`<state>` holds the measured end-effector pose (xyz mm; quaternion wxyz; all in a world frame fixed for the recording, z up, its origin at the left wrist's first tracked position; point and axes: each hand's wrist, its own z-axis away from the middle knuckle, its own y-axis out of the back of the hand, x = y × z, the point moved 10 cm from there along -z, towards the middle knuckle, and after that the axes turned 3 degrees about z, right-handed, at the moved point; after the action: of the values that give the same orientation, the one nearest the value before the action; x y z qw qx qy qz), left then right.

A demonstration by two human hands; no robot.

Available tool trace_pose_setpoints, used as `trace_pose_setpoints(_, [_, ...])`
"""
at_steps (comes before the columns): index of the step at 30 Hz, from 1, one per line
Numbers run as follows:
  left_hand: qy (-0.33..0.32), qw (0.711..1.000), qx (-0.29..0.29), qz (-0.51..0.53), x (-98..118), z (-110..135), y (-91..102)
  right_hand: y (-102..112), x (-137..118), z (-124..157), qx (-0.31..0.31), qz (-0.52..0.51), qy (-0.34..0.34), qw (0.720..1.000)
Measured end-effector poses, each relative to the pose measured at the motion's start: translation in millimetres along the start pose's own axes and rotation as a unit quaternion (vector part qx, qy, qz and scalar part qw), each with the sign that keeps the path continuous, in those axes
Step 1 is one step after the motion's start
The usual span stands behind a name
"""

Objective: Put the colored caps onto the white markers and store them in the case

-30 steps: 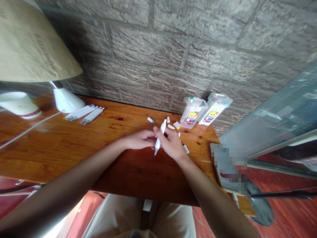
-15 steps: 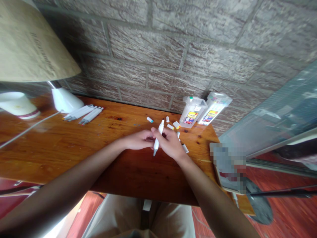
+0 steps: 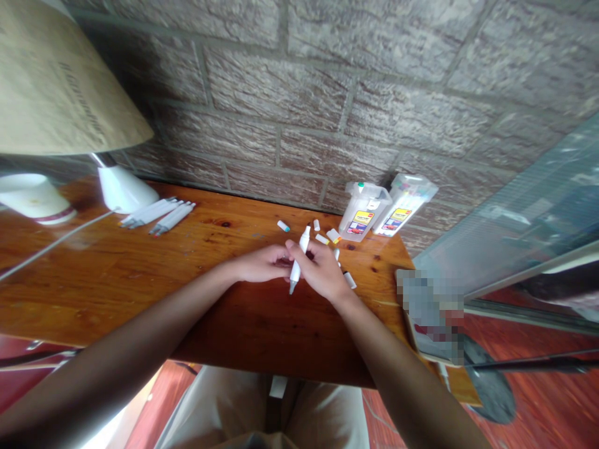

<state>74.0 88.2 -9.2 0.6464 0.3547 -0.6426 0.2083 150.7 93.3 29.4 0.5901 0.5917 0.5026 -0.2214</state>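
Note:
A white marker [image 3: 296, 269] slants between the thumb and fingers of my right hand [image 3: 324, 271], its dark nib uncapped at the upper end and a grey tip at the lower end. My left hand [image 3: 264, 263] is closed just left of the marker, its fingertips meeting the right hand. Whatever its fingers hold, if anything, is hidden. Loose marker caps lie beyond and beside the hands: one with a teal band [image 3: 283, 226], a yellow-banded cap [image 3: 334, 236] and a dark-banded cap [image 3: 349, 279] among several.
Several grey-white markers [image 3: 161, 215] lie by the lamp base [image 3: 124, 187] at left, near a paper cup [image 3: 40, 198] and a white cable [image 3: 56, 243]. Two clear plastic cases [image 3: 355, 209] [image 3: 405, 202] stand at the back right of the wooden table [image 3: 224, 237], against the brick wall [image 3: 318, 106].

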Motion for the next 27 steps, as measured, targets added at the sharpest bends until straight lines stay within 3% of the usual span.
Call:
trace_pose_setpoints(13, [-0.005, 0.997, 0.012, -0.07, 3, 2, 1.5, -4, -11, 2, -0.027, 0.027, 0.02, 0.999])
trace_pose_setpoints(27, [-0.015, 0.991, 0.015, -0.132, 2, 1, 2.0, -7, -7, 2, -0.049, 0.058, 0.013, 0.997])
